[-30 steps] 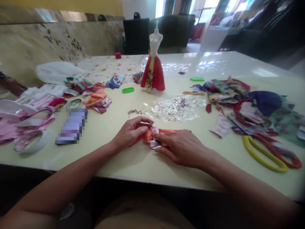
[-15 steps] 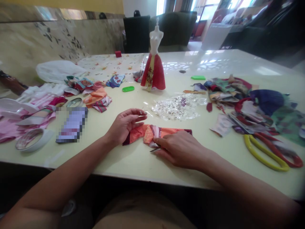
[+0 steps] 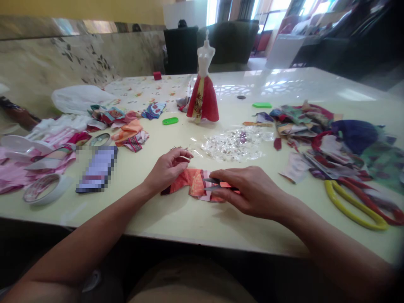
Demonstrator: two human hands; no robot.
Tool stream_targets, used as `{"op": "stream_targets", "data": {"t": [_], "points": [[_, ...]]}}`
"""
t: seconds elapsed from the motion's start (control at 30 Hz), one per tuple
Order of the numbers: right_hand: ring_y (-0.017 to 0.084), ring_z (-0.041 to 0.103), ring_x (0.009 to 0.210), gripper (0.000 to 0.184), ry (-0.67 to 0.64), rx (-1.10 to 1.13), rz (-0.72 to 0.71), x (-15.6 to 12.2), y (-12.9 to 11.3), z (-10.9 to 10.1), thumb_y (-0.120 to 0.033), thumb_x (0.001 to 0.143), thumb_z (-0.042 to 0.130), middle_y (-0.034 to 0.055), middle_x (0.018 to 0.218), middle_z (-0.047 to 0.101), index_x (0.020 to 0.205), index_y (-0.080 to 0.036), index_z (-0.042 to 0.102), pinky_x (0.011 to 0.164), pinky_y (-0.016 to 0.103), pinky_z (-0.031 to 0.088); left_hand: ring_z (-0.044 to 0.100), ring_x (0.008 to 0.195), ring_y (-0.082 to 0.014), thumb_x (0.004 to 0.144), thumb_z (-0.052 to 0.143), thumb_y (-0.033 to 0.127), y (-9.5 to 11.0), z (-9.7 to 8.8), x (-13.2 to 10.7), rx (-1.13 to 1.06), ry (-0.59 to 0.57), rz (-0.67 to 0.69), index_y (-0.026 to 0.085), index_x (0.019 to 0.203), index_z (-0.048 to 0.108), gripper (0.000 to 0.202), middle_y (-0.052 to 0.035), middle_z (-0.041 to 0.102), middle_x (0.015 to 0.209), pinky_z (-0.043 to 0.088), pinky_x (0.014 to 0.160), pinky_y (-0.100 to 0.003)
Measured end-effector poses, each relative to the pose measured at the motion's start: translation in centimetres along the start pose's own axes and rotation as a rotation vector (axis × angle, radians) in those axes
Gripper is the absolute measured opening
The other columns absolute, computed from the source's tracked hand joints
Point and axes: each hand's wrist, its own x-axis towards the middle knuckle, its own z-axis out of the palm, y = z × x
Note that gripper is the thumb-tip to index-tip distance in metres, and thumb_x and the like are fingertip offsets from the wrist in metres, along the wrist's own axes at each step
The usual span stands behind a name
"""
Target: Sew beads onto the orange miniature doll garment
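A folded strip of orange fabric (image 3: 196, 182) with a pale pink band and dark maroon trim lies before me on the table. My left hand (image 3: 168, 168) rests at its left end, fingers loosely curled and apart, no held object showing. My right hand (image 3: 252, 191) is closed around a small two-pronged metal tool (image 3: 216, 187). Its pointed prongs are spread and point left over the pink band; whether they touch the cloth I cannot tell. Tiny dark bits (image 3: 179, 148) lie just behind my left fingers. Beyond my hands, clear plastic (image 3: 236, 143) bears many small shiny pieces.
A white dress form (image 3: 206, 59) in a red and yellow skirt (image 3: 208, 99) stands behind. Fabric scraps (image 3: 299, 122) pile up at right beside a yellow-handled item (image 3: 353, 210). At left are a phone (image 3: 97, 168), tape rolls (image 3: 46, 189) and more scraps (image 3: 129, 130).
My right hand has lifted and shifted slightly right, and the tool's prongs now show above the pink band. My left hand has lowered slightly. The view has tilted a little.
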Motion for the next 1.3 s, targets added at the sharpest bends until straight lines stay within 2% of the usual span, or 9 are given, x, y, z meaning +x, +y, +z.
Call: {"op": "stream_targets", "data": {"t": [0.07,0.17,0.27,0.37,0.7,0.9,1.1,1.3], "points": [[0.014,0.057,0.067,0.042,0.115,0.003,0.049,0.0,0.2,0.2,-0.053,0.094,0.041,0.0044,0.080,0.068,0.102,-0.018,0.063,0.058,0.026,0.028,0.062,0.093,-0.0174,0.081,0.063,0.024,0.3,0.2,-0.3,-0.083,0.028,-0.055,0.017,0.102,0.067,0.023,-0.0072,0.066,0.107,0.048,0.087,-0.031],[0.012,0.050,0.060,0.043,0.223,-0.010,0.102,0.0,0.2,0.4,-0.055,0.094,0.041,0.0023,0.072,0.064,0.094,-0.018,0.063,0.057,0.025,0.027,0.064,0.090,-0.0167,0.079,0.068,0.025,0.7,0.7,-0.9,-0.338,-0.024,-0.191,0.017,0.100,0.070,0.022,-0.0067,0.069,0.104,0.049,0.086,-0.031],[0.011,0.049,0.059,0.040,0.269,-0.031,0.126,0.1,0.1,0.7,-0.053,0.093,0.043,0.0014,0.071,0.062,0.092,-0.018,0.063,0.057,0.025,0.026,0.066,0.089,-0.0172,0.077,0.072,0.024,0.8,1.2,-1.3,-0.571,-0.107,-0.348,0.017,0.098,0.071,0.023,-0.0070,0.071,0.100,0.051,0.087,-0.031],[0.011,0.049,0.059,0.041,0.256,-0.078,0.139,0.1,0.0,1.0,-0.052,0.094,0.041,0.0011,0.070,0.062,0.088,-0.018,0.063,0.056,0.026,0.024,0.067,0.088,-0.0158,0.075,0.074,0.023,1.0,1.5,-1.4,-0.632,-0.141,-0.419,0.017,0.096,0.074,0.022,-0.0066,0.073,0.099,0.051,0.086,-0.028],[0.010,0.050,0.057,0.043,0.266,-0.225,0.151,0.3,-0.2,1.7,-0.051,0.096,0.037,0.0003,0.069,0.064,0.085,-0.019,0.065,0.053,0.027,0.018,0.067,0.084,-0.0138,0.074,0.074,0.020,1.2,1.7,-1.9,-0.597,-0.179,-0.421,0.017,0.094,0.075,0.021,-0.0063,0.075,0.096,0.049,0.081,-0.025],[0.011,0.048,0.052,0.040,0.369,-0.345,0.061,0.2,0.2,2.1,-0.049,0.095,0.042,-0.0017,0.064,0.062,0.081,-0.020,0.065,0.050,0.027,0.017,0.067,0.082,-0.0152,0.072,0.075,0.021,1.4,1.8,-2.1,-0.617,-0.188,-0.461,0.014,0.098,0.074,0.026,-0.0084,0.074,0.095,0.050,0.082,-0.028],[0.011,0.045,0.049,0.033,0.402,-0.452,-0.030,0.2,0.4,1.8,-0.044,0.094,0.048,-0.0023,0.061,0.059,0.077,-0.020,0.063,0.050,0.027,0.017,0.065,0.076,-0.0124,0.071,0.075,0.022,1.4,1.7,-2.0,-0.660,-0.181,-0.463,0.014,0.094,0.075,0.024,-0.0069,0.074,0.089,0.050,0.077,-0.025],[0.011,0.041,0.048,0.034,0.419,-0.475,-0.044,0.1,0.1,1.6,-0.043,0.094,0.048,-0.0023,0.058,0.057,0.073,-0.020,0.061,0.050,0.027,0.015,0.065,0.077,-0.0127,0.071,0.075,0.022,1.4,1.6,-2.0,-0.651,-0.194,-0.456,0.014,0.094,0.076,0.024,-0.0069,0.074,0.088,0.049,0.076,-0.025]]}}
